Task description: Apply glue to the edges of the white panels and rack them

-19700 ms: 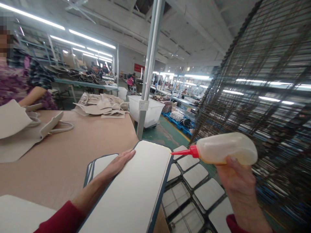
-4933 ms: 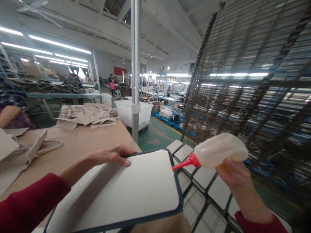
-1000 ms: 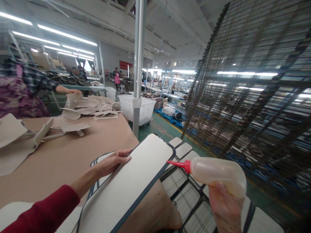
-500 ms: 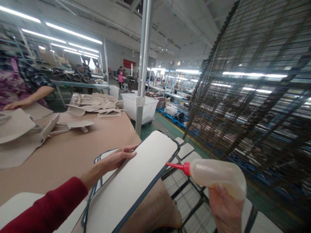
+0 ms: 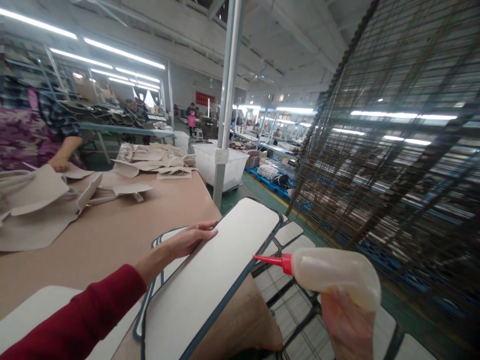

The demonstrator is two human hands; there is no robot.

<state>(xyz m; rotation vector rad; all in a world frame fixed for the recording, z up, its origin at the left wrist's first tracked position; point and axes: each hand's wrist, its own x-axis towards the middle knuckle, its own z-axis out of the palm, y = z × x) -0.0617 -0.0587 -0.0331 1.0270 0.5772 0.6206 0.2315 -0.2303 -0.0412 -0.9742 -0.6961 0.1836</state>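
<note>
A long white panel with rounded corners and a dark edge lies tilted across the middle. My left hand grips its left edge, fingertips resting on the white face and the thumb side partly hidden. In my right hand is a squeeze bottle of cloudy plastic, held on its side. Its red nozzle points left, with the tip at the panel's right edge. More white panels with dark edges lie beneath, on the left. A brown curved surface shows below the panel.
On the brown table are beige cut pieces, and a co-worker's hand touches some. A metal post and white bin stand beyond. Rows of white panels lie on the right, beneath a tall wire rack.
The nozzle tip has slid along the panel's right edge, away from the far corner. My left hand keeps its hold. The co-worker's hand has shifted right, and the whole view has turned slightly left.
</note>
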